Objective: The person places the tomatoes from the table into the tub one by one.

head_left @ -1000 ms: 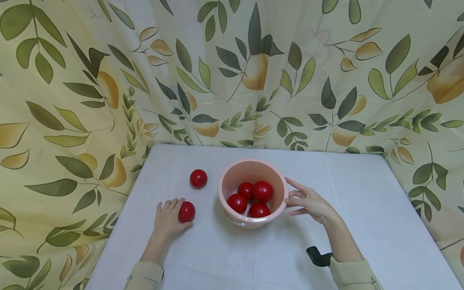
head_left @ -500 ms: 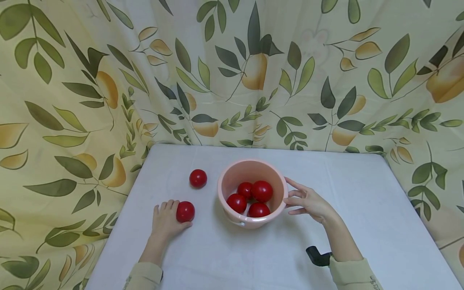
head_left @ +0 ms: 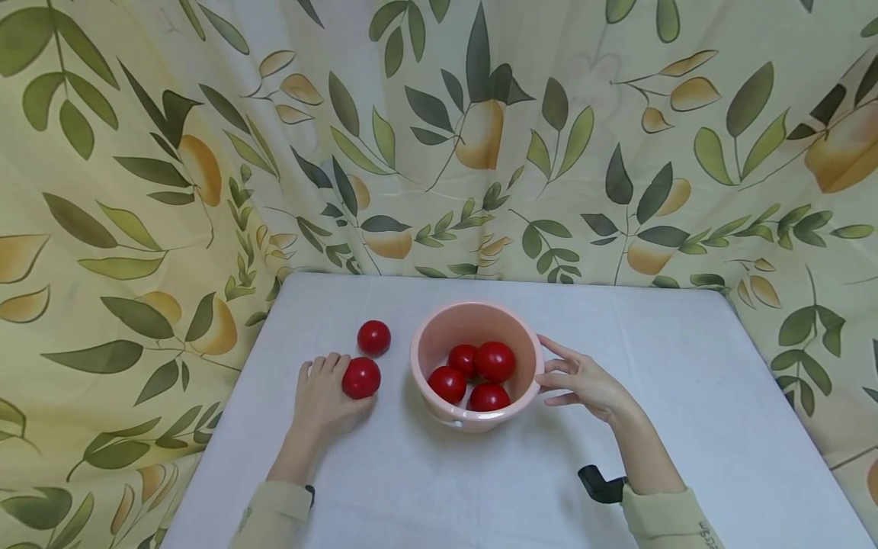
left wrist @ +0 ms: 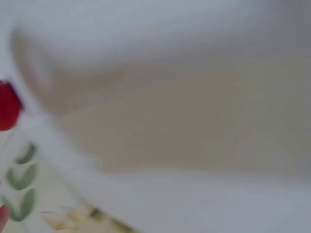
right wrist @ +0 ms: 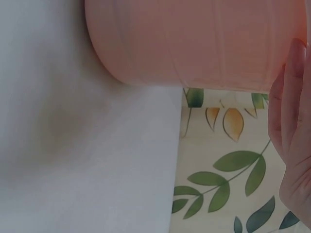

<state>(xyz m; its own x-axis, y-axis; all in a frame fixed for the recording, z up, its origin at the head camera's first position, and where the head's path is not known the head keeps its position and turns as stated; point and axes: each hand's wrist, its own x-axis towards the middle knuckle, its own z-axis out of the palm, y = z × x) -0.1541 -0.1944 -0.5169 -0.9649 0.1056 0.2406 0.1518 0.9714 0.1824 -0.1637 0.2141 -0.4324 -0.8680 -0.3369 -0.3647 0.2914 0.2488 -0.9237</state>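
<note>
My left hand point(head_left: 328, 396) grips a smooth, round red ball point(head_left: 360, 377), with the thumb on its near side and the fingers over its far left. A second red ball point(head_left: 373, 338) lies on the table just beyond it. Near the table's middle stands a pink bucket point(head_left: 480, 311) with several red balls point(head_left: 495, 361) inside. Fairly straight fingers of my right hand point(head_left: 583, 385) touch the bucket's right side; the right wrist view shows that hand point(right wrist: 296, 116) against the pink wall. Part of a red ball point(left wrist: 8, 107) shows at the left wrist view's edge; which one, I cannot tell.
A white cloth covers the table point(head_left: 672, 366). Behind it and at the left hangs a curtain point(head_left: 425, 152) patterned with leaves and fruit. A black strap piece point(head_left: 600, 485) sticks out at the right wrist.
My left hand has moved with its red ball away from me and slightly right, nearer the second ball; the held ball looks larger. The right hand and bucket stay in place.
</note>
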